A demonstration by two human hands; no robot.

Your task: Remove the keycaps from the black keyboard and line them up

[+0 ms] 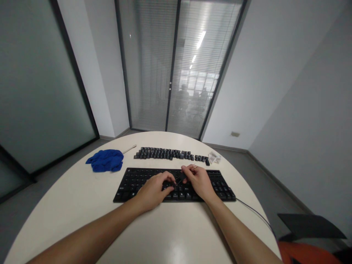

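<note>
A black keyboard lies across the table in front of me, with keycaps on much of its surface. Pinched in my right hand, over the keyboard's middle, is a small black keycap puller with a thin end pointing left and down. My left hand rests low over the keys, its index finger and thumb curled together beside that thin end. Whatever lies between those fingertips is too small to make out. Behind the keyboard, loose black keycaps stand in rows.
A crumpled blue cloth and a thin pale stick-like tool lie at the back left of the round table. White crumpled tissue sits at the back right. A cable runs off the right edge near a chair.
</note>
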